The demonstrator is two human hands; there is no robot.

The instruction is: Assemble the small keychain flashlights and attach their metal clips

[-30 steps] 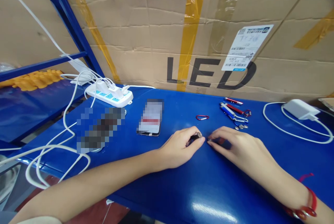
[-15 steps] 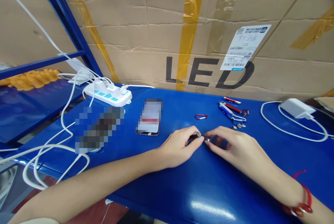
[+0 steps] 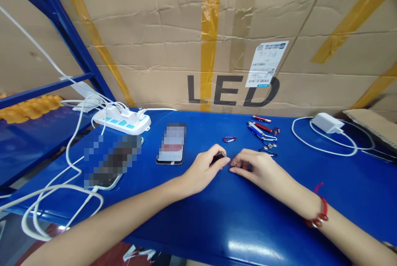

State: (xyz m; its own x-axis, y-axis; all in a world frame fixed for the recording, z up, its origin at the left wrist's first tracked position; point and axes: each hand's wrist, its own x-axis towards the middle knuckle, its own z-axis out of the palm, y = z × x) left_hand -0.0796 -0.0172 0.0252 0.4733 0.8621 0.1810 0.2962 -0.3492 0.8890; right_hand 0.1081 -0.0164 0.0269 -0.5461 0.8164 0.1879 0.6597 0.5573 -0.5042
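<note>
Centre of frame: left hand (image 3: 203, 171) pinches a small dark metal cylinder (image 3: 218, 157) just above the glossy blue tabletop (image 3: 217, 224). The right hand (image 3: 259, 171), fingertips pressed together, has drawn just clear of the cylinder's end, so the two are judged no longer in contact; any part it may pinch cannot be made out

The left hand (image 3: 203, 171) closes around a small dark piece (image 3: 218, 157), and its fingers hide most of it. Whether the right hand (image 3: 257, 169) pinches anything, I cannot tell. The phone (image 3: 171, 147) and a second device (image 3: 109, 161) are blurred into squares. The label (image 3: 266, 64) print is too small to read. Both forearms are cut by the lower edge.
</note>
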